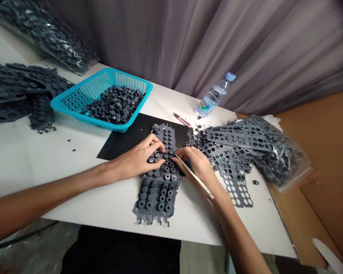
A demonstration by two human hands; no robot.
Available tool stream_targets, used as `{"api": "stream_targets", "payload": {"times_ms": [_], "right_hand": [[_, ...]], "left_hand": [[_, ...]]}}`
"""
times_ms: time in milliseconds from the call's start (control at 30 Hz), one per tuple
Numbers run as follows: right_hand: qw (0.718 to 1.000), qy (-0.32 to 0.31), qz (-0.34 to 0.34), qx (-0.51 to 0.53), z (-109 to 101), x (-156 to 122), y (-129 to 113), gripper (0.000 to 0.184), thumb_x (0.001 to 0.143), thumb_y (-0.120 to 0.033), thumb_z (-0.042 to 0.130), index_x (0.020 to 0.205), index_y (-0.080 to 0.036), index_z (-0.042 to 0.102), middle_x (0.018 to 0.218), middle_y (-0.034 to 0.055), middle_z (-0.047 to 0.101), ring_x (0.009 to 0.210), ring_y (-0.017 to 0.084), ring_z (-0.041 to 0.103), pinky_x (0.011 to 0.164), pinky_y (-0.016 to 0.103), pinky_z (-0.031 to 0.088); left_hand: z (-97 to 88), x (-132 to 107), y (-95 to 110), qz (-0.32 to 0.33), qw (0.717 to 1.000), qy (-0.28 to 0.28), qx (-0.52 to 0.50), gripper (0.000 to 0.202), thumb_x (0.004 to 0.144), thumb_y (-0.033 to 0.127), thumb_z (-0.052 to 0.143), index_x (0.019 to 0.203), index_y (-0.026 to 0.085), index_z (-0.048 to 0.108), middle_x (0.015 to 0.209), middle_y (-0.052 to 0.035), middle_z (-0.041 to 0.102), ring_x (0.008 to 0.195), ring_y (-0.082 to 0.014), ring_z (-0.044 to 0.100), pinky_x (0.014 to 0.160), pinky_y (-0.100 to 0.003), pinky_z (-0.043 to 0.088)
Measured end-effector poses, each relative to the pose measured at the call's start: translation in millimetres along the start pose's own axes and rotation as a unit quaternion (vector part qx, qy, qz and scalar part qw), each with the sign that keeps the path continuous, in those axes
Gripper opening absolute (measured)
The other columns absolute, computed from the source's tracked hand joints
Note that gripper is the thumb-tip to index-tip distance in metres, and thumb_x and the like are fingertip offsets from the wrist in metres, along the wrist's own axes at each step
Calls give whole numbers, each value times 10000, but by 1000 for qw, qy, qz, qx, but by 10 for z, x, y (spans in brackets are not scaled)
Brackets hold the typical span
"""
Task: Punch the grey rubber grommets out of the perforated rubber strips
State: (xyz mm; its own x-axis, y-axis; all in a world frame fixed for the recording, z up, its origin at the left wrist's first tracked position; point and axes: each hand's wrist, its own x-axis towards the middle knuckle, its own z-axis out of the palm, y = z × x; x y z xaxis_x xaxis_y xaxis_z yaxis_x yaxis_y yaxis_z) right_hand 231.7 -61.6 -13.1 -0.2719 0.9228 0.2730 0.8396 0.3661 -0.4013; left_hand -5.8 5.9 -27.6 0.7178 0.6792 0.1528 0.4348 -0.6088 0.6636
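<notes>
A: Where's everything lying?

B: The white table (45,156) carries it all. A blue basket (110,78) of loose dark pieces stands at the back, beside a black mat (125,137). The studded grey sheet (157,190) has its far part on the mat and its near part on the table.

A: And the hands?

B: The left grip (140,158) rests on the sheet, fingers and thumb spread; I can't tell whether it pinches anything. The right grip (198,161) is closed around a slim white tool (198,180).

A: How should they work?

B: I'd press the left fingertips down close to the tip, so the rubbery-looking sheet can't lift or slide. Keep the tool low and controlled, and address one stud (172,153) at a time, without nudging its neighbours.
</notes>
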Motion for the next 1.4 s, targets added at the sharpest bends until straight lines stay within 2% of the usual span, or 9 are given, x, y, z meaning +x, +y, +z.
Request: {"api": "stream_targets", "payload": {"times_ms": [167, 333, 833, 1400], "right_hand": [[999, -12, -23, 28, -28, 12, -30, 316, 1037, -513, 530, 1047, -223, 655, 892, 69, 676, 840, 214, 624, 791, 344, 508], [998, -42, -43, 31, -14, 15, -11, 350, 1036, -543, 513, 1037, -219, 647, 894, 70, 673, 795, 204, 621, 732, 329, 513], [996, -85, -16, 25, -130, 7, -136, 382, 1032, -583, 493, 1052, -238, 655, 910, 51, 688, 765, 179, 631, 695, 284, 492], [997, -82, -10, -8, -65, -12, -120, 342, 1050, -522, 503, 1147, -230, 650, 924, 51, 700, 779, 176, 654, 679, 273, 490]], "left_hand": [[6, 5, -41, 13, 1000, -1, 0, 275, 957, 409, 592, 1173, 240, 608, 1204, -55, 498, 1121, -243, 579, 1071, -446, 465], [-1, 7, -42, 27, 1000, -3, 14, 263, 971, 380, 575, 1192, 240, 598, 1197, -54, 503, 1126, -237, 581, 1075, -430, 461], [-43, 1, -10, 46, 997, -38, 44, 269, 1015, 400, 511, 1219, 233, 564, 1237, -75, 527, 1197, -261, 570, 1082, -429, 468], [-53, -6, 8, 76, 988, -62, 120, 314, 1075, 409, 416, 1294, 200, 498, 1259, -98, 529, 1208, -260, 534, 1042, -412, 472]]}}
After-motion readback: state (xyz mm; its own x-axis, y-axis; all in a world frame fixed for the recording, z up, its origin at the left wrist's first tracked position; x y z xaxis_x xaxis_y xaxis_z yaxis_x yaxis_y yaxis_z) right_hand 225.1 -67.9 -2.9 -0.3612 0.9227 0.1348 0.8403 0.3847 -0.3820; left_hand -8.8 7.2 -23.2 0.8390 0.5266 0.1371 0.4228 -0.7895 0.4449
